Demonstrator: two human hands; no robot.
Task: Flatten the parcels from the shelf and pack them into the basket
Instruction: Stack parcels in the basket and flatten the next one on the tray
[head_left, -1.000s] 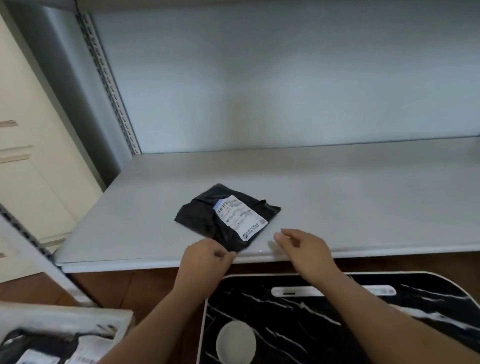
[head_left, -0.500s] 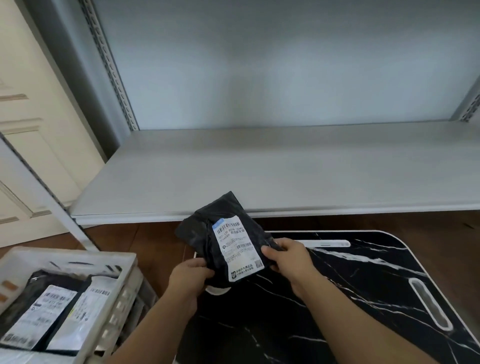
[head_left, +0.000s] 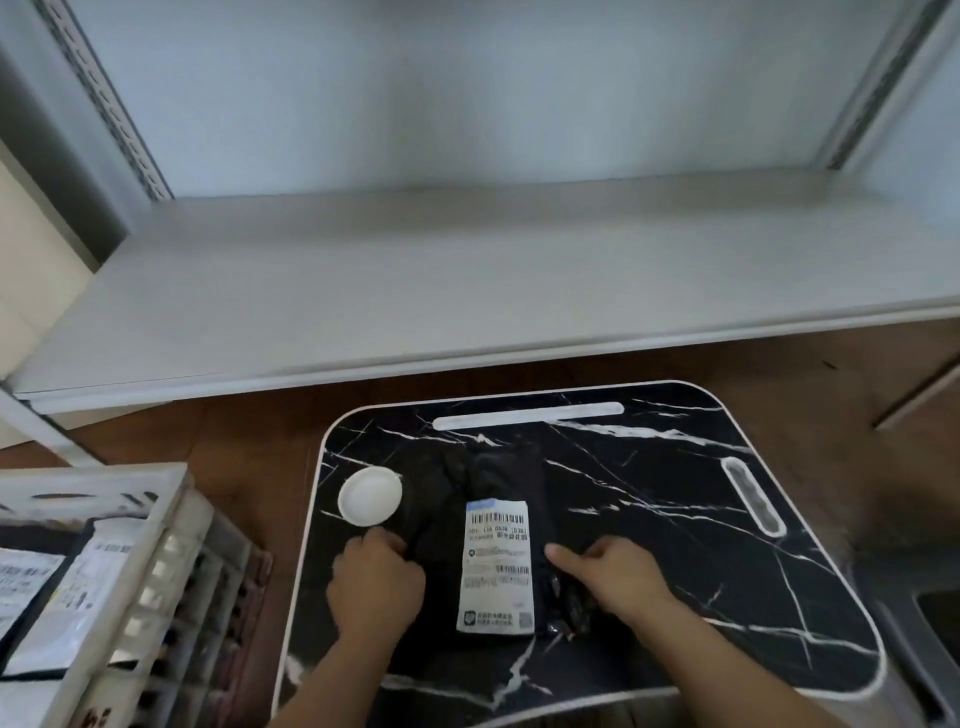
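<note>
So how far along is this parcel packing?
Nearly done, it seems. The shelf shows no parcels, and some already lie in the basket. The left hand and right hand hold a black parcel on the tray table; flattening and packing remain.

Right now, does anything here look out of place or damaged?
Nothing stands out. The black parcel lies label-up on the marbled table, left hand and right hand at its sides.

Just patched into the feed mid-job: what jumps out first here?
A black parcel with a white shipping label lies on the black marbled tray table, gripped by the left hand and right hand at its sides. A white basket holding labelled parcels sits at lower left.
</note>
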